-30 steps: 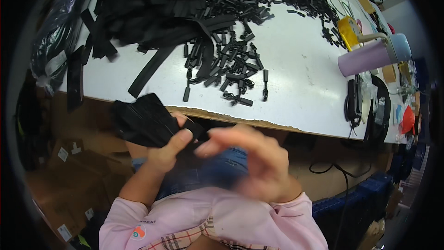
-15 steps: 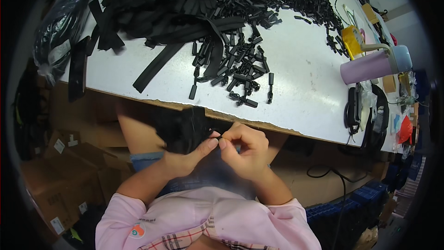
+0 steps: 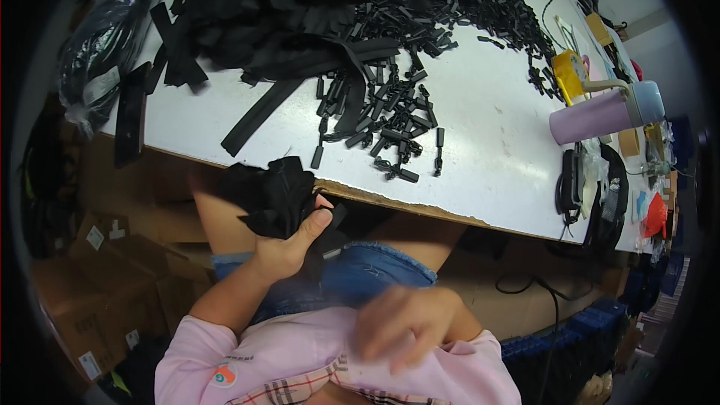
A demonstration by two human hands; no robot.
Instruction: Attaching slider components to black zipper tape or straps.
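My left hand [image 3: 289, 244] grips a bundle of black fabric straps [image 3: 274, 193] just below the front edge of the white table [image 3: 487, 127]. My right hand [image 3: 409, 322] is blurred, low over my lap near my pink sleeve; I cannot tell whether it holds anything. On the table lies a big heap of black straps [image 3: 285, 15], and a scatter of small black plastic clips [image 3: 386, 116] sits near the edge.
A lilac bottle [image 3: 600, 114] lies at the table's right, beside a yellow tape roll [image 3: 570, 75] and black cables [image 3: 592, 195]. A black plastic bag [image 3: 105, 45] sits at the far left. Cardboard boxes [image 3: 90, 292] stand on the floor to the left.
My right hand has left the strap bundle and dropped toward my lap. The left hand keeps the bundle, now raised slightly toward the table edge.
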